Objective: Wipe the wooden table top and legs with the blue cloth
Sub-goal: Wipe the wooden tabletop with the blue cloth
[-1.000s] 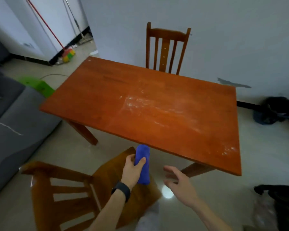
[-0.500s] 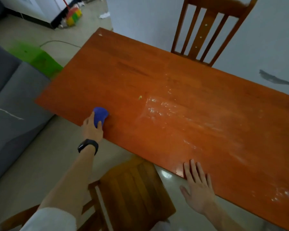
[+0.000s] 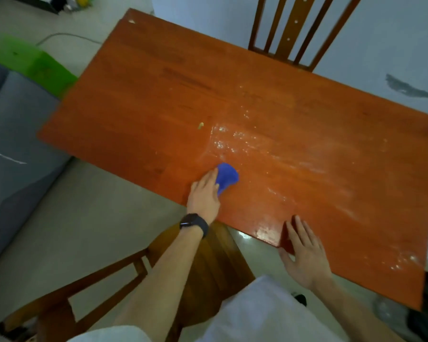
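Near table edge, left of centre: blue cloth bunched on wooden table top, left hand pressing it, fingers curved over it. Right hand flat on near edge, fingers straight, slightly spread. White residue just beyond cloth.

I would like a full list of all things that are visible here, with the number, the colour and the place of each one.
table: one, orange-brown wood, centre
blue cloth: one, blue, on table near front edge
crumb: one, yellowish, on table
white smears: several, table's right half
far chair: one, brown, behind table
near chair: one, brown, front side
sofa: one, grey, left
green object: one, floor beyond sofa
wristband: one, black, left wrist
left hand: holds cloth
right hand: flat on table's front edge
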The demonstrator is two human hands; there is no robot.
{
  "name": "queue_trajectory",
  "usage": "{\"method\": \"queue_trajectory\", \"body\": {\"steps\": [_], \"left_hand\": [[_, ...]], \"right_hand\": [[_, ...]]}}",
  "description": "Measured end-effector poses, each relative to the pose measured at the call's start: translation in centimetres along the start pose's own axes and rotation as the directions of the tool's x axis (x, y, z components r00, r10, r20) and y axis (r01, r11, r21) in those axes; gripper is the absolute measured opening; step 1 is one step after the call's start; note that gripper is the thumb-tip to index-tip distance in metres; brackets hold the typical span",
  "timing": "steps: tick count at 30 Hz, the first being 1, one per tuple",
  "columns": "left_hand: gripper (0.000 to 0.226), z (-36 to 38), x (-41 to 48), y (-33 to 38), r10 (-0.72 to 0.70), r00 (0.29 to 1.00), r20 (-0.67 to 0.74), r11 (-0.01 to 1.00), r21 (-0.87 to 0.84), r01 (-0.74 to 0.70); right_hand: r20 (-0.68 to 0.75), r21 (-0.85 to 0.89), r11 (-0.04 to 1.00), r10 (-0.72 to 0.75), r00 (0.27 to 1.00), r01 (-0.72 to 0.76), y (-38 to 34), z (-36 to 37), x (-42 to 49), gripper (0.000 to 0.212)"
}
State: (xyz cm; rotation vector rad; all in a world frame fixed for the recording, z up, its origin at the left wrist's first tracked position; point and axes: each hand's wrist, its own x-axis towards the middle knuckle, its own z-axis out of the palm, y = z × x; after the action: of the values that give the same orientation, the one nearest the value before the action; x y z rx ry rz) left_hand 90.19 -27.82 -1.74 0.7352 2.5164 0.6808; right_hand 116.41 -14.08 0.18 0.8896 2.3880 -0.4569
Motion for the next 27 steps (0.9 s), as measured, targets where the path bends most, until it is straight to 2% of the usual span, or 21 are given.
{"method": "queue_trajectory", "body": {"steps": [3, 7, 10, 12, 14, 16, 18, 19, 21, 23, 25, 27], "left_hand": [[0.049, -4.5, 4.3, -5.0, -0.192, 0.962, -0.192, 0.981, -0.029, 0.190], [0.052, -5.0, 6.8, -7.7, -0.351, 0.908, -0.227, 0.919, 0.101, 0.381], [0.050, -2.1, 7.0, -4.6, -0.389, 0.875, -0.289, 0.890, 0.129, 0.438], [0.050, 0.7, 6.2, -1.0, -0.248, 0.951, -0.187, 0.938, 0.198, 0.283], [0.051, 3.9, 3.8, 2.9, 0.013, 1.000, 0.001, 0.959, 0.284, -0.013], [0.052, 5.8, 2.0, 5.5, 0.170, 0.973, 0.159, 0.938, 0.276, -0.209], [0.051, 4.7, 3.4, 5.9, 0.221, 0.960, 0.171, 0.955, 0.162, -0.249], [0.049, 3.4, 4.7, 5.6, 0.202, 0.971, 0.124, 0.970, 0.112, -0.216], [0.045, -0.5, 8.1, 4.0, 0.078, 0.994, -0.072, 0.996, 0.046, -0.075], [0.043, -4.1, 12.1, 0.9, -0.078, 0.957, -0.278, 0.995, 0.040, 0.092], [0.047, -6.0, 15.2, -2.6, -0.156, 0.938, -0.309, 0.980, 0.069, 0.185], [0.051, -5.6, 16.8, -4.6, -0.174, 0.961, -0.217, 0.971, 0.125, 0.204]], "right_hand": [[0.006, -0.058, 0.998, 0.040, 0.999, -0.040, 2.4, 0.9, -0.2, 0.075], [0.035, -0.001, 1.000, -0.017, 0.999, 0.017, 3.7, 1.3, -0.2, 0.071], [0.042, 0.012, 1.000, -0.009, 0.999, 0.008, 3.7, 1.6, 0.0, 0.086], [0.050, -0.008, 1.000, -0.008, 0.999, 0.009, 3.8, 1.6, 0.0, 0.091], [0.075, 0.006, 1.000, -0.002, 0.997, 0.001, 3.8, 1.3, -0.1, 0.091], [0.077, 0.014, 1.000, -0.004, 0.997, 0.003, 3.7, 1.0, -0.2, 0.093], [0.106, 0.019, 1.000, -0.006, 0.994, 0.004, 3.8, 0.8, -0.3, 0.094], [0.116, 0.020, 1.000, -0.006, 0.993, 0.003, 3.9, 0.7, -0.4, 0.094], [0.109, 0.026, 1.000, -0.007, 0.994, 0.004, 3.9, 0.9, -0.3, 0.095], [0.082, 0.047, 0.999, -0.010, 0.997, 0.006, 3.9, 1.0, 0.0, 0.097], [0.079, 0.034, 0.999, -0.017, 0.997, 0.014, 4.0, 1.1, 0.2, 0.098], [0.090, 0.021, 1.000, -0.018, 0.996, 0.017, 4.0, 1.3, 0.3, 0.098]]}}
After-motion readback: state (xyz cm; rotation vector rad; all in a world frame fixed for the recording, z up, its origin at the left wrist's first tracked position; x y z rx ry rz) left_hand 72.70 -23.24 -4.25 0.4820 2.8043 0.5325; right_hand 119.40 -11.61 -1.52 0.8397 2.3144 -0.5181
